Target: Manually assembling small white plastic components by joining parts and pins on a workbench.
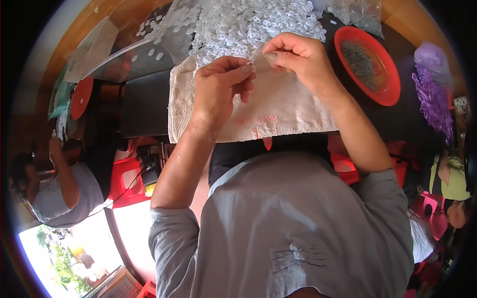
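Both hands are raised over a cream towel (298,107) on the dark table. My left hand (216,84) is closed, pinching a small white plastic piece (251,64) between thumb and fingertips. Close by on its right, my right hand (305,59) has thumb and forefinger pressed together. Whatever lies in that pinch is too small to make out. Just beyond the hands spreads a heap of small white oval plastic pieces (258,25), reaching the towel's far edge. To the right, a red oval tray (392,84) carries many thin metal pins or wires (358,58).
A clear plastic sheet or bag (131,59) with some white pieces lies at the left. Clear bags of small parts (365,15) stand far right, and a purple bag (433,94) sits beyond the tray. Another person (69,191) works at left, near a red stool (123,186).
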`<state>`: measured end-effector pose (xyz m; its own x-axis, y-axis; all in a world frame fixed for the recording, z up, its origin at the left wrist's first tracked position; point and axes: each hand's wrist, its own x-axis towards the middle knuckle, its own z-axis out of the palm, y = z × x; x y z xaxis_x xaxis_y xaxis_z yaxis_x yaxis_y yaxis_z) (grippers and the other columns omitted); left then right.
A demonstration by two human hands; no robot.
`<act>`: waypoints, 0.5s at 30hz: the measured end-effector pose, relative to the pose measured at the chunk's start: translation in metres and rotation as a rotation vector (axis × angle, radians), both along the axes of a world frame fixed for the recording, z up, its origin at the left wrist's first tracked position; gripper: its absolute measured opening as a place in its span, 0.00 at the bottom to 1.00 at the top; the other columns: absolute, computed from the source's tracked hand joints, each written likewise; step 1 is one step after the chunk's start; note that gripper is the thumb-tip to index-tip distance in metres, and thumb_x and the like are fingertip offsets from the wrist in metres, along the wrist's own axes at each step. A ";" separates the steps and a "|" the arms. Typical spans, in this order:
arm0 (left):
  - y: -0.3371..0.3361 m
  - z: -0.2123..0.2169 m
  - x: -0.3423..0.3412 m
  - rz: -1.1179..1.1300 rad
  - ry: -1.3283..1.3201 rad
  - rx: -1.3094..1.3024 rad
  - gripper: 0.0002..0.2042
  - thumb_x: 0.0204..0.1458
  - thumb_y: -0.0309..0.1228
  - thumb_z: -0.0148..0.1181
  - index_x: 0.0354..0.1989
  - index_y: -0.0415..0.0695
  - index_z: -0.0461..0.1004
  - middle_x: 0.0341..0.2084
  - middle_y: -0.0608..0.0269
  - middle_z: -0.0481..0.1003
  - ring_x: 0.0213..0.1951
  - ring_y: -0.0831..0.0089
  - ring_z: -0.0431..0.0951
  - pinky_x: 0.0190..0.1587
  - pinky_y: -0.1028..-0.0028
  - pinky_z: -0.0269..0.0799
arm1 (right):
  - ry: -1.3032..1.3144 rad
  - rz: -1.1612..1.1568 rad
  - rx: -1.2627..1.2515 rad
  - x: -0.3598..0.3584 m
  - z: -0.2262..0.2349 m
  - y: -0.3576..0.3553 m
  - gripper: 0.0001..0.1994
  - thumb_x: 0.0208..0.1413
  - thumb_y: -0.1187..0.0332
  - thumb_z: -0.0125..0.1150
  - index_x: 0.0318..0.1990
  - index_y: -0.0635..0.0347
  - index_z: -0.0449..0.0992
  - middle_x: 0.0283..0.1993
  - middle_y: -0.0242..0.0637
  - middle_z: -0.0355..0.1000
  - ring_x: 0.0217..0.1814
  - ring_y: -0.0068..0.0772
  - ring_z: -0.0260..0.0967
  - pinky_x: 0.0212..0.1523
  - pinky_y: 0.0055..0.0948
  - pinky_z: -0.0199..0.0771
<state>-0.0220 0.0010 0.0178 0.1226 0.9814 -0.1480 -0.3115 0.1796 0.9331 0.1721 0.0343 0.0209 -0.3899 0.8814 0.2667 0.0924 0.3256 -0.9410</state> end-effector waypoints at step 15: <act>0.015 -0.011 0.023 0.036 -0.144 0.011 0.05 0.56 0.22 0.55 0.37 0.33 0.72 0.27 0.54 0.77 0.23 0.73 0.76 0.21 0.77 0.69 | -0.004 -0.169 0.086 -0.005 -0.003 0.003 0.05 0.53 0.79 0.54 0.35 0.67 0.76 0.23 0.28 0.70 0.25 0.16 0.65 0.27 0.19 0.67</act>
<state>0.0012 0.0156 0.0073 0.1067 0.9870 -0.1202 -0.4488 0.1557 0.8800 0.1670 0.0370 0.0179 -0.2389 0.9086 0.3426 0.1560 0.3841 -0.9100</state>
